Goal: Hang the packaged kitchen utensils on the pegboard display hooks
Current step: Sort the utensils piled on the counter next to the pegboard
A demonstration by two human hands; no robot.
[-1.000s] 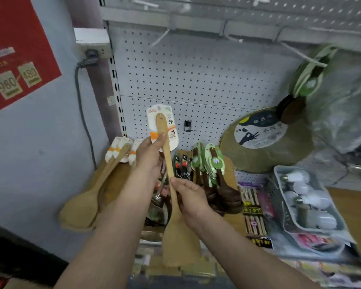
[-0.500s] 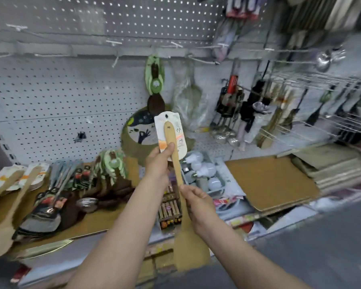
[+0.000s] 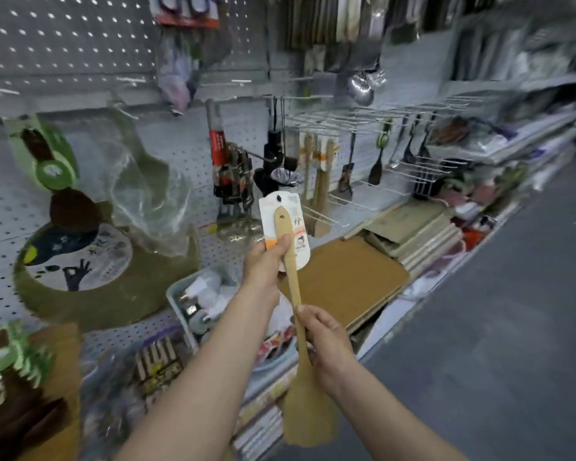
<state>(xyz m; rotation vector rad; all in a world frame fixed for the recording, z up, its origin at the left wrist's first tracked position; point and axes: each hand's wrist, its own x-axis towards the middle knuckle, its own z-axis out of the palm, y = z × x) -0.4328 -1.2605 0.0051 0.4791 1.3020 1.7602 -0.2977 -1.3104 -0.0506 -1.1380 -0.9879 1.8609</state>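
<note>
Holding the wooden spatula (image 3: 295, 294) upright — my left hand (image 3: 266, 264) pinches its card (image 3: 285, 224) and upper handle, my right hand (image 3: 326, 347) wraps the lower handle. The free hooks (image 3: 323, 217) lie just beyond and right of the card's hole, nearer my left hand.

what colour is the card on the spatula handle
White with an orange band, head view.

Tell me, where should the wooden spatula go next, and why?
Probably lift the wooden spatula toward the hooks where similar wooden utensils hang. The left hand pinches its handle and card, the right hand grips lower down, and the card's hole is free at the top, ready for a hook.
</note>
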